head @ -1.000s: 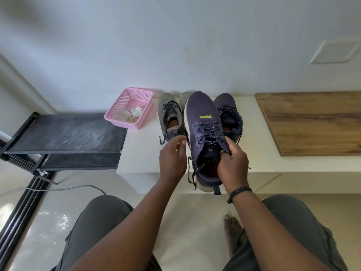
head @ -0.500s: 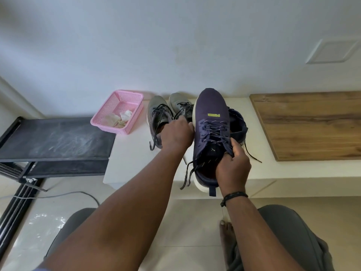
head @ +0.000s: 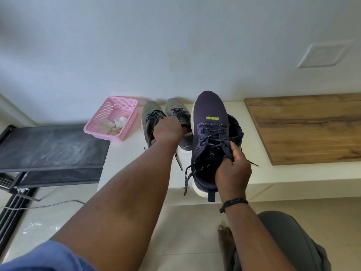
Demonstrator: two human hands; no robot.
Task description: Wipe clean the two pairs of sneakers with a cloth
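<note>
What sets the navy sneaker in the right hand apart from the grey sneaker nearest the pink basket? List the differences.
1. The navy sneaker is dark blue with a yellow-green logo; the grey sneaker shows no logo.
2. The navy sneaker is lifted, gripped by the right hand; the grey sneaker rests on the white ledge.
3. The navy sneaker looks larger, being closer to the camera.

Both are laced with dark laces and point toward the wall.
</note>
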